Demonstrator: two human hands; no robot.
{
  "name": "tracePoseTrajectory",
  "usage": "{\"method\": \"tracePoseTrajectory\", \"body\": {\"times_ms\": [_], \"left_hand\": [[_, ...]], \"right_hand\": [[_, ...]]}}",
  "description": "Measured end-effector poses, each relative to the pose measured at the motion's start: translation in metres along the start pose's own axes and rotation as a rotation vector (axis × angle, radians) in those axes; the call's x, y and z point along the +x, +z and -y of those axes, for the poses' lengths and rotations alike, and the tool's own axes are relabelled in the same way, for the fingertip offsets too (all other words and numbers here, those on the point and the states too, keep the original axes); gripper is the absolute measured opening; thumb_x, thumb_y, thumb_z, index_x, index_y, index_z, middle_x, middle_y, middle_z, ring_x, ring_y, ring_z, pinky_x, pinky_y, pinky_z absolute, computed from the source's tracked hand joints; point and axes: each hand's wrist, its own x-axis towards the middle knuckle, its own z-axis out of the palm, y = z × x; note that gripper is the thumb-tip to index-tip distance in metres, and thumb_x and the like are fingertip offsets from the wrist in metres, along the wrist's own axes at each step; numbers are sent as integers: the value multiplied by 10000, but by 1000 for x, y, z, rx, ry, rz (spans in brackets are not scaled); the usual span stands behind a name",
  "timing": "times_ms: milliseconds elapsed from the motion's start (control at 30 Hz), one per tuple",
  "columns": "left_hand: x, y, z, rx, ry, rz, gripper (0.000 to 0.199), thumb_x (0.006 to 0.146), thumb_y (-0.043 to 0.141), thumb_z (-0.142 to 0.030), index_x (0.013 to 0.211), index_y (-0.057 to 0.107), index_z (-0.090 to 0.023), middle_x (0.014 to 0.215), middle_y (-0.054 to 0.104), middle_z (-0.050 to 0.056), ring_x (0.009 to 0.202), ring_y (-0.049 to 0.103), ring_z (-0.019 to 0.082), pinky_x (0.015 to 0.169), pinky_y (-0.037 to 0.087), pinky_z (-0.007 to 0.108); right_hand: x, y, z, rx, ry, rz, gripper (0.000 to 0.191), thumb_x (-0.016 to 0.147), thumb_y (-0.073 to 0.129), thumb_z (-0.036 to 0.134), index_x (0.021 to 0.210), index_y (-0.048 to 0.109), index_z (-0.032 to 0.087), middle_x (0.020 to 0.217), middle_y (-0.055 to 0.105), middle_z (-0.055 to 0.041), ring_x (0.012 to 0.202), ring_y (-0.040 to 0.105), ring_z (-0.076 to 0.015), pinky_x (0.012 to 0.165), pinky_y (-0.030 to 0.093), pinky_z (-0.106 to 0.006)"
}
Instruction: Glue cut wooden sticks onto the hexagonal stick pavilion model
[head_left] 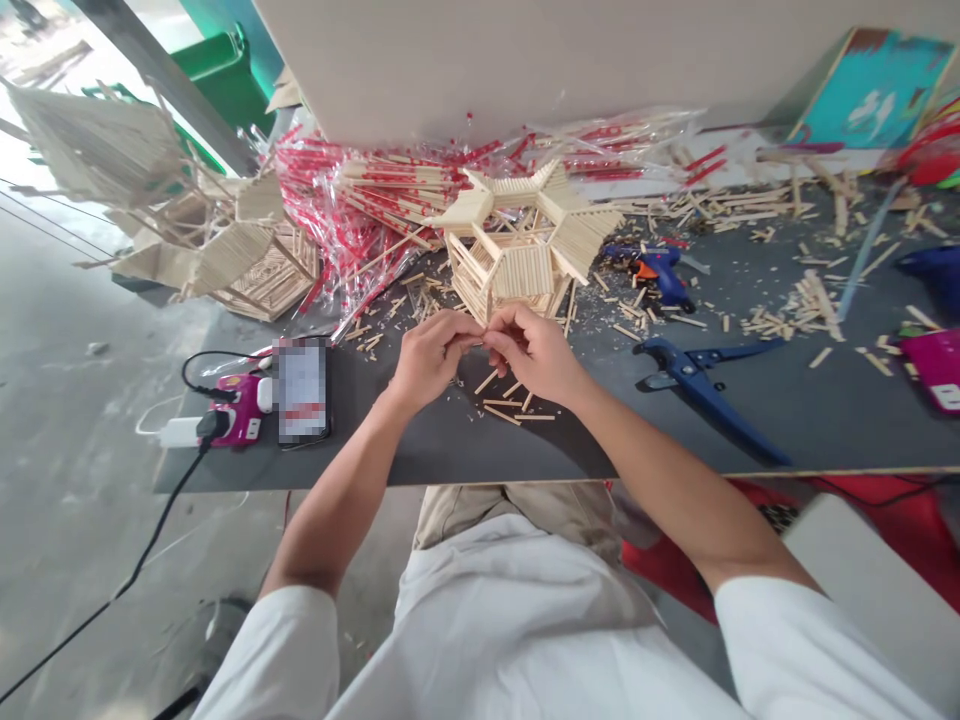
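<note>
We hold both hands over the near part of the bench [450,462], our left grip [430,362] and right grip [541,358] brought together so that their fingertips meet. The fingers of each are bent inward; the tips cover one another, and we cannot tell whether they are pressed on themselves or pinching a small piece.

Just beyond the fingertips stands our stick model [523,272], an open frame of pale wooden sticks with slatted panels flaring out in points around its top. It sits on the bench directly ahead of both hands, very near them, its lower front edge partly behind our fingers. On the near side of the right grip lie a few short sticks [535,417], loose and pointing various ways.

To our right, a blue cutter [697,388] lies with its handles apart, and a blue glue gun [666,277] rests beyond it, near the model. To our left, a phone [303,392] lies beside a pink power strip [245,408]. Red-and-clear wrappers [319,215] full of sticks heap up behind the model.
</note>
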Motion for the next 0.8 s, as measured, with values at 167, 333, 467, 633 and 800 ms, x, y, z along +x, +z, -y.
{"method": "tracePoseTrajectory", "body": {"times_ms": [167,333,467,633,800], "left_hand": [[-1,-1,3,7,38,2,211,964,568,-93,1007,735,-213,977,780,14,872,735,120,796,586,232],[-1,-3,2,13,100,35,208,1022,542,-134,1002,728,-223,995,776,26,918,734,125,840,584,257],[-2,-4,-2,-25,115,68,241,1039,489,-128,1007,708,-225,1023,764,38,946,728,129,852,578,262],[-1,-2,-4,34,120,94,159,1050,514,-164,1012,655,-229,975,728,39,905,693,138,823,552,266],[-2,3,-3,62,114,116,113,1058,498,-179,1043,596,-232,997,689,45,900,660,149,814,536,280]], "right_hand": [[0,0,-1,-70,-36,25,219,1066,579,438,982,541,240,745,623,35,590,629,-114,590,516,-296],[-1,1,-2,-122,-57,56,173,1099,471,359,968,464,246,753,583,36,612,586,-111,611,488,-290],[-1,-5,0,-167,-80,134,204,1115,435,381,958,443,250,788,564,26,669,571,-126,665,468,-308],[0,-8,1,-137,-84,169,241,1122,432,432,956,421,257,766,520,36,652,523,-131,670,433,-318],[-1,-7,-2,-180,-124,146,218,1113,444,421,980,435,248,825,500,16,696,485,-139,695,416,-327]]}}
